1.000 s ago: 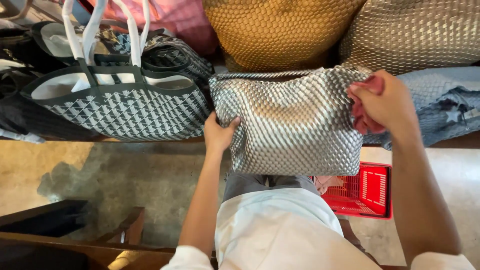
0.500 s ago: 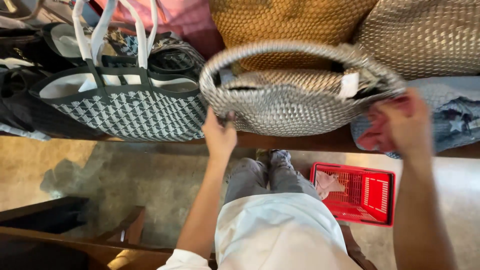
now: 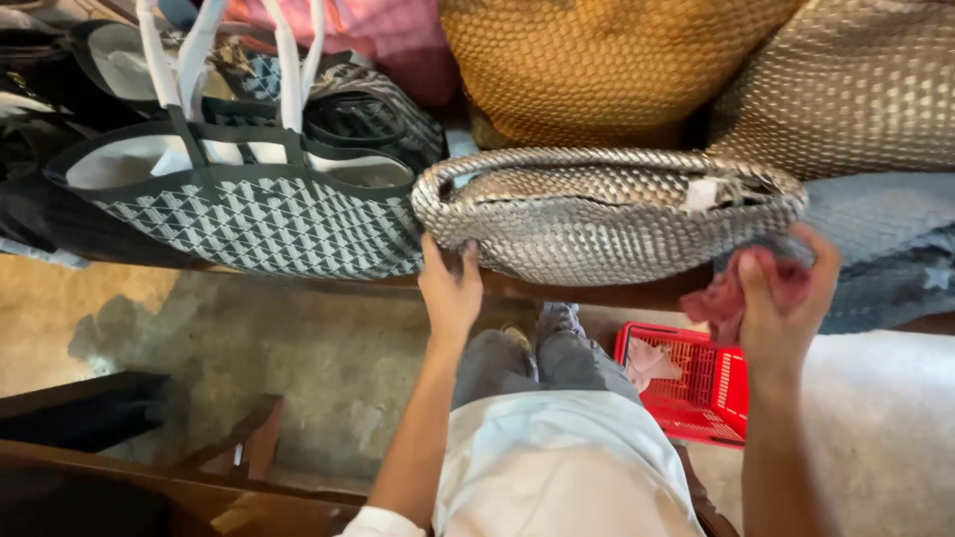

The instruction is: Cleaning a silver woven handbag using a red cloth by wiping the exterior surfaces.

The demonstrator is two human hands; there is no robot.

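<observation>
Silver woven bag [image 3: 607, 214]: held between both hands at the shelf edge, mouth now tipped up toward the camera; a second ago its flat side faced out.
Left hand [image 3: 450, 288]: closed on the bag's lower left corner, thumb over the rim.
Right hand [image 3: 781, 293]: grips the bag's right end, fingers also bunched around a pink cloth [image 3: 721, 298].
Change: the opening and its white tag [image 3: 701, 192] are exposed, so the inside can be seen.
Left of left hand: patterned tote [image 3: 259, 214], touching the bag.
Above: mustard woven bag [image 3: 607, 60], tan woven bag [image 3: 846, 89], crowding the shelf.
Below right hand: red basket [image 3: 696, 383] on the floor.
</observation>
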